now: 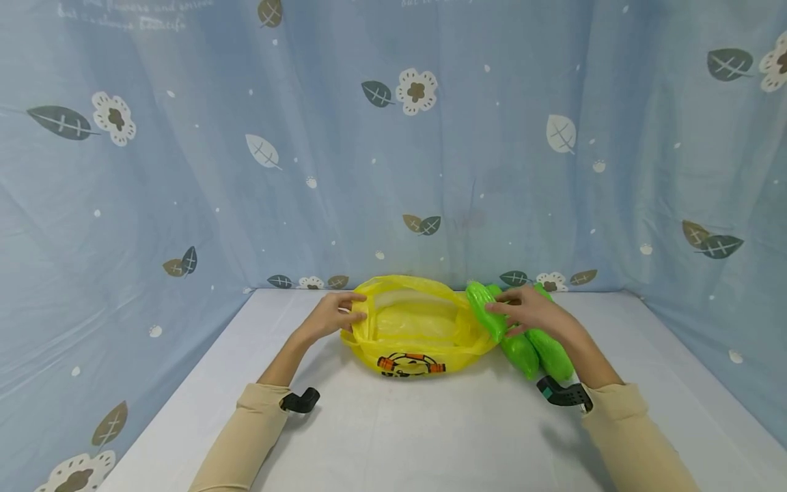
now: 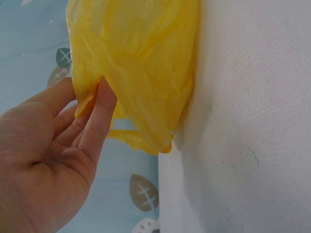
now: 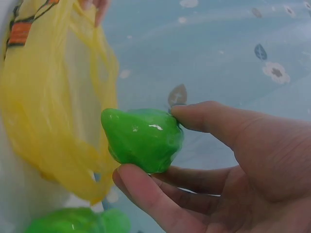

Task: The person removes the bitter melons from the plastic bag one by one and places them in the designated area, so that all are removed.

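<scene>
A yellow plastic bag (image 1: pixel 464 361) with an orange and black print lies on the white table, its mouth spread open. My left hand (image 1: pixel 332 316) pinches the left side of the bag's rim; thin film is caught between the fingers in the left wrist view. My right hand (image 1: pixel 535 311) holds a glossy green gourd-like vegetable (image 3: pixel 143 138) between thumb and fingers, beside the bag's right rim. In the head view this vegetable (image 1: pixel 486 311) is tilted and overlaps the bag's edge. More green vegetables (image 1: pixel 521 355) lie under and behind the right hand, partly hidden by it.
A white-covered table (image 1: pixel 430 437) spreads in front of the bag. Behind and at both sides hangs a blue curtain (image 1: pixel 344 171) with leaves and flowers, meeting the table's far edge. Each wrist wears a black camera mount (image 1: pixel 301 400).
</scene>
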{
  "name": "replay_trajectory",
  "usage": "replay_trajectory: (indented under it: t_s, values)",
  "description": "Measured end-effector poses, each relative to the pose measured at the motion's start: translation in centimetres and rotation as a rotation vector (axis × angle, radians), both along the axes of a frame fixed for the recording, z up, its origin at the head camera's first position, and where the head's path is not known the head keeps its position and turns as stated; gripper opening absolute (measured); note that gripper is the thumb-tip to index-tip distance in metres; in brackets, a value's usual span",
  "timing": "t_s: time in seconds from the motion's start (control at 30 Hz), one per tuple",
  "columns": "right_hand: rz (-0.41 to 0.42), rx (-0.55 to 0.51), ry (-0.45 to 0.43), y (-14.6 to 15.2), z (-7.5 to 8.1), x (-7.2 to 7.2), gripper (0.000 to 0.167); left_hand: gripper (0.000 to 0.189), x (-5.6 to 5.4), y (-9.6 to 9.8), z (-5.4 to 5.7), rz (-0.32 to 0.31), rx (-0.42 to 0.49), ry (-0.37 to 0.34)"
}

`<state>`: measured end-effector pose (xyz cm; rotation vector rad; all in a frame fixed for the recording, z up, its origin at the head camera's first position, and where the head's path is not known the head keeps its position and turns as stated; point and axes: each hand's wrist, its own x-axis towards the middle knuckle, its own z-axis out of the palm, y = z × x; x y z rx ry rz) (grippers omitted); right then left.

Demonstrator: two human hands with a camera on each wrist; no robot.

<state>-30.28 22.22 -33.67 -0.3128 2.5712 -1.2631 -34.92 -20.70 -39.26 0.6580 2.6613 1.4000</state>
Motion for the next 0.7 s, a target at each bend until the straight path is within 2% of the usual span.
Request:
replay_trajectory:
  t_s: [0.17, 0.43, 0.7]
  values:
    - [0.0, 0.015, -0.004, 1.5, 0.0, 0.4, 0.082, 0.049, -0.1, 0.1, -0.1, 0.009, -0.003, -0.002]
    - [-0.043, 0.06, -0.002, 3.7, -0.3, 0.8, 0.083, 0.048, -0.3, 0.0, -0.3, 0.017, -0.01, -0.001]
    - [-0.042, 0.059, -0.015, 5.7, -0.7, 0.7, 0.087, 0.049, -0.2, 0.0, -0.2, 0.018, -0.01, 0.002]
